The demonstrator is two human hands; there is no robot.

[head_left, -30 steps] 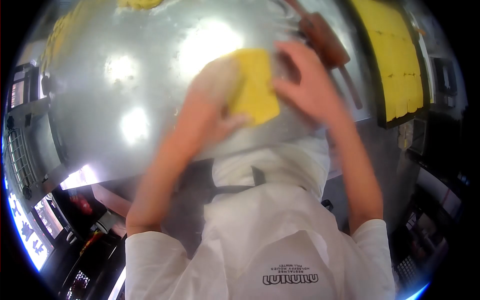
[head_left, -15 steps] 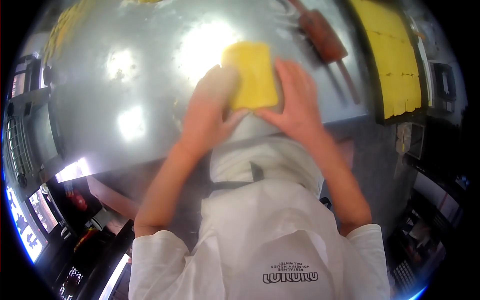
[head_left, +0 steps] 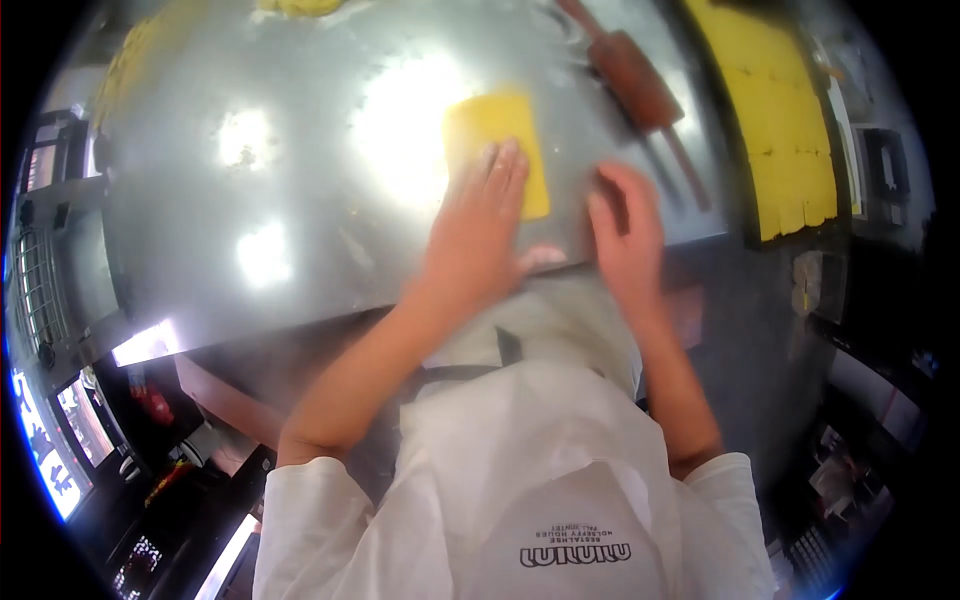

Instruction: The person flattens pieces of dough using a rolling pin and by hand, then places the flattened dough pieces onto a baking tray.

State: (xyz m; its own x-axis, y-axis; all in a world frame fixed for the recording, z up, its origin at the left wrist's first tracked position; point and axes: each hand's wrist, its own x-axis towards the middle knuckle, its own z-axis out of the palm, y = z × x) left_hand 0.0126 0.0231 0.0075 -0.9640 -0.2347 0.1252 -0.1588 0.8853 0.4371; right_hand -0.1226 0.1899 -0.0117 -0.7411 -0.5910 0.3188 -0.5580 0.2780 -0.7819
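Here's the red-brown rolling pin (head_left: 636,82), lying aslant on the metal table (head_left: 320,180), its near handle pointing back towards me, and everything else sits around it! To the pin's right, a dark-edged tray (head_left: 738,165), loaded with yellow slabs (head_left: 785,130) set in a row. Far off to the pin's left, a yellow lump (head_left: 300,5) peeks in at the top edge, and well left of that, a blurry patch of yellow (head_left: 130,60). The pin itself stands between my work and that tray.

And the yellow sheet (head_left: 490,115)? Flat on the table, left of the pin and a little nearer to me. My left hand (head_left: 480,220) is right on it, fingers long and close together, pressed flat over the near part, palm down, gripping nothing. My right hand (head_left: 632,220) is just this side of the pin, apart from the sheet, thumb and fingers curved with a narrow gap between, nothing visible inside. Whether it touches the table, I can't tell.
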